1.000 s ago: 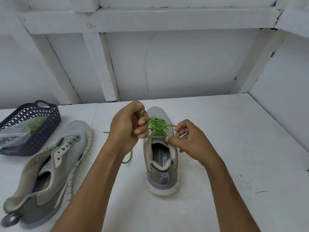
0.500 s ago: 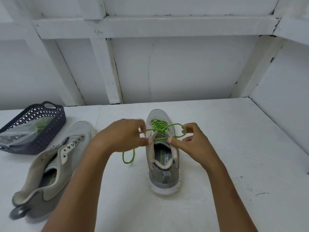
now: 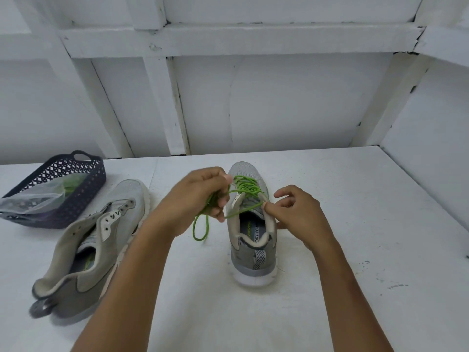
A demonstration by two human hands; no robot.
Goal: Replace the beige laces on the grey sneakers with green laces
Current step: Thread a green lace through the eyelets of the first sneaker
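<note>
Bunched tighter now, the green lace (image 3: 245,185) sits in my curled left hand (image 3: 193,199) beside the standing sneaker (image 3: 253,260); my right hand (image 3: 299,214) pinches a strand. The basket (image 3: 76,207) at far left holds a plastic bag (image 3: 33,199).

The person's left hand (image 3: 200,199) and right hand (image 3: 302,214) are bare, as are both forearms (image 3: 132,275) entering from 6 o'clock; the fingers (image 3: 284,193) have short nails.
</note>
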